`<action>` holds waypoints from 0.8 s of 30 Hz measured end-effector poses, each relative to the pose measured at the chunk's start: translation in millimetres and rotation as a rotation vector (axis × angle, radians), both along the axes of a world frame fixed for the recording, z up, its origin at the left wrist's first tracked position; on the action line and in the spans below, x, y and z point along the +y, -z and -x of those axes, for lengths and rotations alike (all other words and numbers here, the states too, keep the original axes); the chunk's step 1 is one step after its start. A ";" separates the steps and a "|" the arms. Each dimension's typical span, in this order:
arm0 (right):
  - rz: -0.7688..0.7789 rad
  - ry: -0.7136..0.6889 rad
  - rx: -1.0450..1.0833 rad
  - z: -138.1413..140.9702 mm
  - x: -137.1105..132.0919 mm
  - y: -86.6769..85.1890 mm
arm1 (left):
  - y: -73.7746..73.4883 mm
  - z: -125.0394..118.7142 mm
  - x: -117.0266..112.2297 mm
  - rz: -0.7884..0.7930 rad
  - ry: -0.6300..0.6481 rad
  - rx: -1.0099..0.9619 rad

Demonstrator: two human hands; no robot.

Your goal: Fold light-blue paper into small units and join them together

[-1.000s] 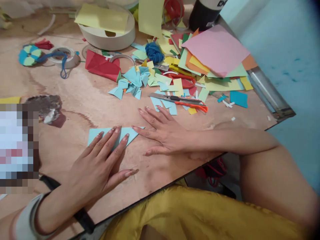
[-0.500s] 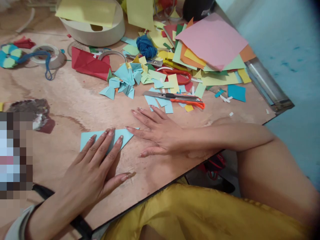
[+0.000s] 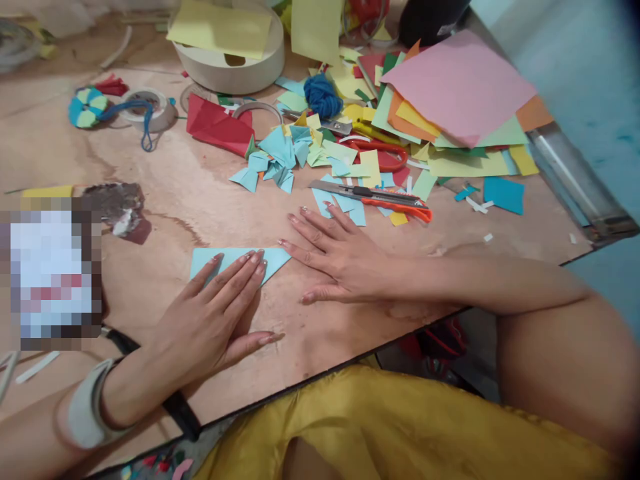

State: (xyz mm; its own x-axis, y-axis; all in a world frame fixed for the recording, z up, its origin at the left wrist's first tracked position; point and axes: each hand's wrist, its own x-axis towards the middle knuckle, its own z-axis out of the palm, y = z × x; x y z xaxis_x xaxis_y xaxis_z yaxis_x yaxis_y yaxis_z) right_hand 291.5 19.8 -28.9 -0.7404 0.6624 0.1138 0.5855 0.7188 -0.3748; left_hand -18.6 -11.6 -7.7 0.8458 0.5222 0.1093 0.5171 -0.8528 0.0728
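A folded piece of light blue paper (image 3: pixel 277 261) lies flat on the wooden table (image 3: pixel 320 347), tapering to a point at its right end. My left hand (image 3: pixel 210 310) rests on the paper with outstretched fingers, covering its middle and lower edge; the thumb is spread on the wood. My right hand (image 3: pixel 337 257) lies palm down and spread, one fingertip at the paper's pointed end. Just beyond the right fingertips is a box cutter (image 3: pixel 380 195) with its blade out, on several light blue paper strips (image 3: pixel 357 215).
Behind the hands are folded blue paper pieces (image 3: pixel 277 153), red-handled scissors (image 3: pixel 395 150), blue yarn (image 3: pixel 323 97) and a red paper piece (image 3: pixel 215 127). Coloured sheets (image 3: pixel 460 87) are stacked at the back right. Tape rolls (image 3: pixel 155 110) sit at the back left. A blurred-out object (image 3: pixel 53 273) is at left.
The whole view has shifted, so the things on the table appear farther right. My left fingers have slid a little toward the paper's pointed end and closer together. My right hand stays spread.
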 end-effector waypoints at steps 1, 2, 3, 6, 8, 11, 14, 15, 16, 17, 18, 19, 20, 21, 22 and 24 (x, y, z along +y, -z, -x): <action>-0.004 -0.001 0.003 0.0 0.0 0.3 | -0.5 -0.4 -0.1 -0.004 0.000 -0.002; -0.004 -0.002 0.004 0.0 0.0 0.7 | -1.1 -1.0 -0.1 -0.006 0.000 -0.004; -0.002 -0.004 0.005 0.1 0.0 0.9 | -1.8 -1.8 0.1 -0.004 -0.001 -0.004; 0.003 -0.012 0.006 0.1 0.7 1.7 | -4.7 -5.2 1.5 0.003 -0.014 0.010; -0.001 -0.013 0.009 -0.2 1.2 2.4 | -7.0 -7.5 3.3 0.002 -0.018 0.026; -0.008 -0.014 0.012 -0.6 1.3 3.2 | -10.2 -10.5 6.8 -0.024 -0.009 0.027; -0.027 -0.020 0.008 -0.9 0.5 3.5 | -13.7 -14.6 11.3 -0.051 -0.005 0.031; -0.036 -0.022 0.003 -0.9 0.3 3.5 | -15.1 -16.6 13.0 -0.051 -0.002 0.039; -0.043 -0.023 -0.005 -1.0 0.0 3.5 | -16.5 -18.8 14.6 -0.049 0.002 0.047; -0.050 -0.026 -0.013 -1.0 -0.1 3.6 | -18.0 -21.2 16.2 -0.045 0.007 0.052; -0.057 -0.028 -0.017 -1.0 -0.2 3.7 | -19.6 -23.6 17.6 -0.042 0.010 0.053; -0.062 -0.030 -0.019 -1.0 -0.2 4.0 | -21.2 -25.7 18.8 -0.041 0.010 0.053; -0.066 -0.031 -0.019 -1.0 -0.2 4.3 | -22.8 -27.5 19.8 -0.043 0.009 0.054; -0.070 -0.032 -0.018 -1.0 -0.1 4.7 | -24.3 -28.6 20.3 -0.054 0.007 0.051; -0.072 -0.031 -0.016 -0.9 0.0 5.0 | -25.7 -29.1 20.5 -0.057 0.007 0.066; -0.073 -0.027 -0.016 -0.8 0.2 5.6 | -27.5 -27.8 19.6 -0.062 0.007 0.099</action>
